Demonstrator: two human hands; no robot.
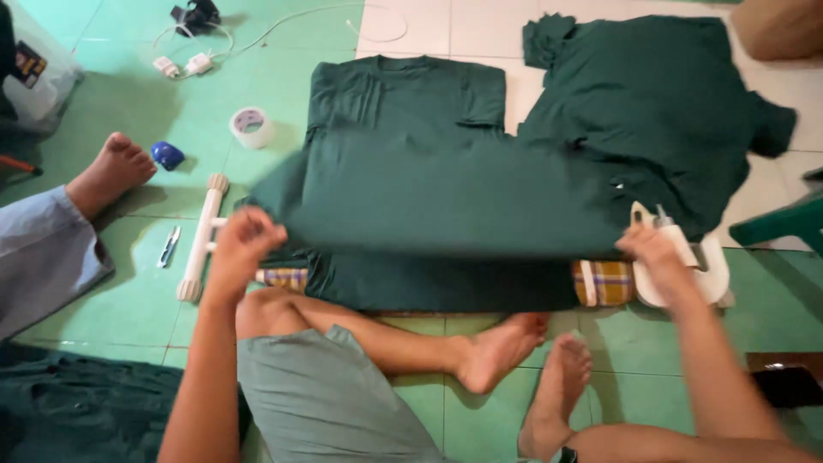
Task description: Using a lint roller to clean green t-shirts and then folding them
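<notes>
On a green and white tiled floor (283, 94), the left hand (244, 240) and right hand (649, 247) each pinch an edge of a dark green shirt (429, 197). A tape roll (251, 126) and a shirt pile (660, 103) lie nearby.

Dark green cloth garment (446, 197), lifted, motion-blurred along near edge; hides most of checked yellow padded board (604, 283) beneath. Left hand (244, 240) blurred, fingertips buried in fabric. Right hand (651, 249) covers part of white plastic clothes iron (686, 266). Second dark green crumpled garment (660, 111), upper right, shape unclear. Black object (197, 13) cut by top edge. Blue-grey trouser leg (43, 257) of another person cut by left edge. Dark cloth heap (77, 411) cut at lower left.
</notes>
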